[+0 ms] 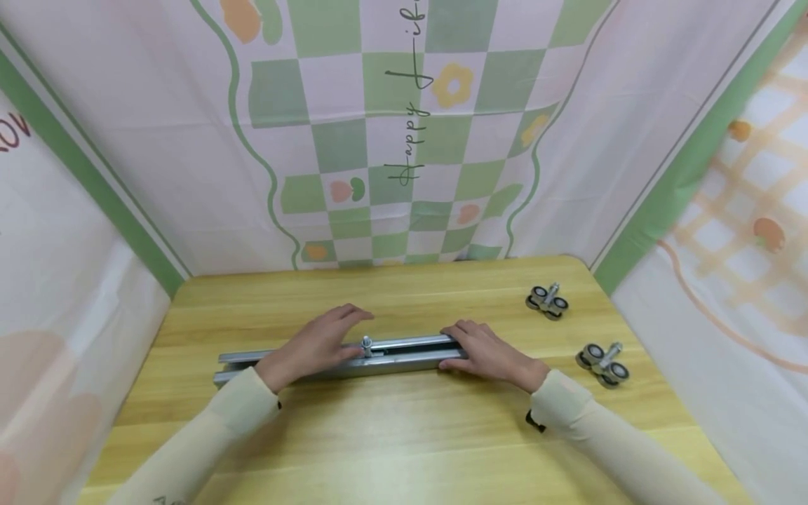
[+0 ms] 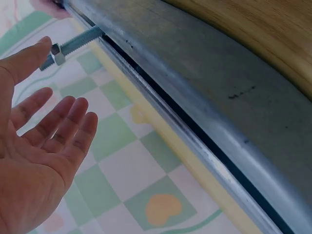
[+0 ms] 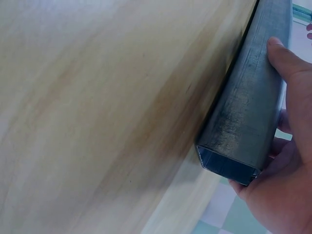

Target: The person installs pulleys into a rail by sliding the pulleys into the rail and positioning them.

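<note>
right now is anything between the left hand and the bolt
Nothing visible: the left hand has its thumb right at the bolt, which sticks up from the rail. The right hand grips the rail farther right, clear of the bolt.

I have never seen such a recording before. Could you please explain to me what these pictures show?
There is no robot here: a person works with a bare left hand and right hand. The large picture comes from a camera worn on the head, looking forward and down. The other two come from cameras on the wrists, each watching its own hand. On the wooden table rests a slotted metal rail, with a threaded bolt standing out of the slot. Two wheeled trolleys lie to the right. The right hand grips the rail near one end. The left hand's thumb is close to the bolt, while its other fingers stand away from it.
</note>
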Tool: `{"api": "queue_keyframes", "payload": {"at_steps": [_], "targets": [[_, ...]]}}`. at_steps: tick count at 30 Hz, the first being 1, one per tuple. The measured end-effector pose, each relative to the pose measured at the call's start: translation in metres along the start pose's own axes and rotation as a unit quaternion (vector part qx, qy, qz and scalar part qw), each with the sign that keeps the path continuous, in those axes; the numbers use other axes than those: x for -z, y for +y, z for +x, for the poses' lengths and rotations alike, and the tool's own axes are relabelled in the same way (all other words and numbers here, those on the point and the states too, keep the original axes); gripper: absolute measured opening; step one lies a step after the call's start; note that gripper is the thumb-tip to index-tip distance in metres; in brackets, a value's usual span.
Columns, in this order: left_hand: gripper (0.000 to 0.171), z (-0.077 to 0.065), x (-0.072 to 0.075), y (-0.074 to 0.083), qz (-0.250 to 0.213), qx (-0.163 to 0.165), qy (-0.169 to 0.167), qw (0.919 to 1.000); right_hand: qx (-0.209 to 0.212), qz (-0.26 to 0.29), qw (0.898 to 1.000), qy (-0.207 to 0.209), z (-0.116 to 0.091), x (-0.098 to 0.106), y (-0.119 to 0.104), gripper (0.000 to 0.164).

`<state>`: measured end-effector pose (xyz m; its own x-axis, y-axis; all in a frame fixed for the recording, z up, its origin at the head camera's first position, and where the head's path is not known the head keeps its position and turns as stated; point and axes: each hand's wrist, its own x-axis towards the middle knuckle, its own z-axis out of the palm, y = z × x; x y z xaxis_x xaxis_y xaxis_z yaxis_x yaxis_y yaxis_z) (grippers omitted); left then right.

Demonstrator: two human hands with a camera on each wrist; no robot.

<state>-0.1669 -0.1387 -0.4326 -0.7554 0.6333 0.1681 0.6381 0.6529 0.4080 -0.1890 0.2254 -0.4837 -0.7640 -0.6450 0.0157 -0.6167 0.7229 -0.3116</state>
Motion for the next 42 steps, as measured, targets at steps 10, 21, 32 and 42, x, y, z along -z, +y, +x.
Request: {"api": "queue_keyframes", "payload": {"at_steps": [10,21,32,42], "targets": [[0.039,0.010,-0.008,0.004,-0.012,-0.015,-0.022,0.9996,0.009,0.004,1.000,0.013,0.000,-0.002,0.001,0.061],[0.026,0.015,-0.011,0.007,-0.014,-0.023,-0.046,0.9986,0.012,0.008,1.000,0.017,-0.001,-0.003,0.003,0.061],[0.020,0.017,-0.015,0.009,-0.019,-0.033,-0.046,0.9982,0.010,0.003,1.000,0.021,-0.001,-0.005,0.003,0.062],[0.016,0.017,-0.013,0.008,-0.019,-0.035,-0.047,0.9981,0.012,0.003,1.000,0.025,-0.001,-0.006,0.004,0.061]]}}
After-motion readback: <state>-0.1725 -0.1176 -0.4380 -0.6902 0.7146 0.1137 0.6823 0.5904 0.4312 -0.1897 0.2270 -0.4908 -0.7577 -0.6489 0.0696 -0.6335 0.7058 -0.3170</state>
